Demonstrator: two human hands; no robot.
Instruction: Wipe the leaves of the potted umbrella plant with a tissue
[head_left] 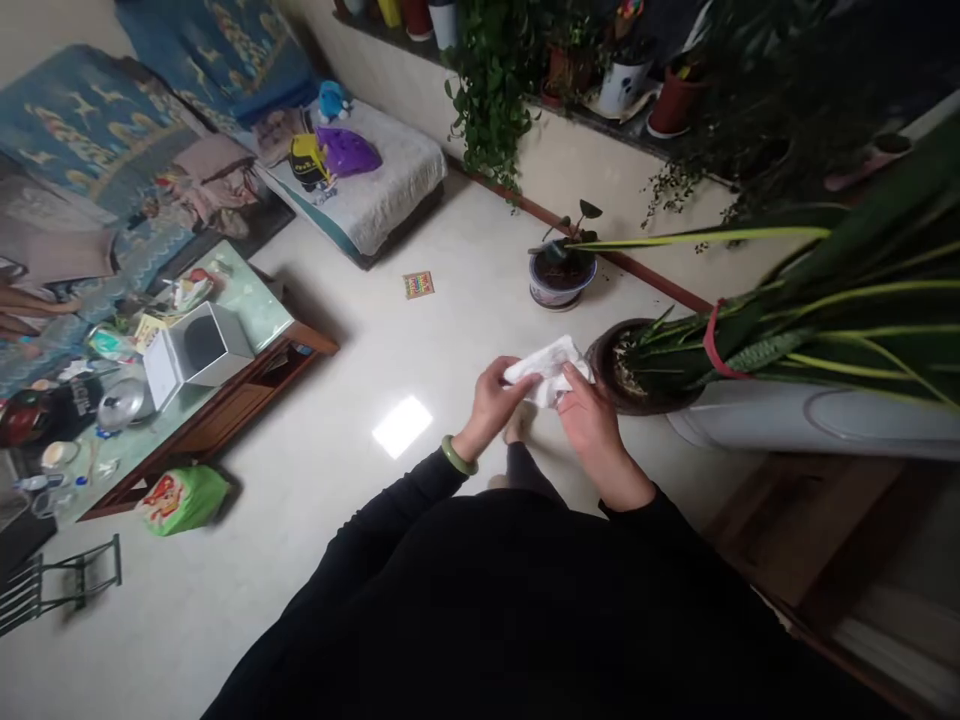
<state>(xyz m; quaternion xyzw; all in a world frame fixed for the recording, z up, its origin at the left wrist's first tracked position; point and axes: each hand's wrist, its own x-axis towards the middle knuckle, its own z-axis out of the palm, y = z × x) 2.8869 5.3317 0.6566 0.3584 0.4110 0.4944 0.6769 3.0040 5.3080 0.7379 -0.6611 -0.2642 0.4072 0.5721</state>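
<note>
soft white cloth [551,368], glossy floor [315,480] — smooth

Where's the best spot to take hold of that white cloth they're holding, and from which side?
Take the white cloth at its loose upper edge, coming from above and the far side. Left hand pinches its left end and right hand covers the lower right, so only the crumpled top bunch stands free. The big plant pot crowds the right.

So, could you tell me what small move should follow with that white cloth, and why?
Probably reach forward and wipe a leaf of the snake plant: both hands, left hand and right hand, hold the crumpled white cloth beside its pot.
</note>
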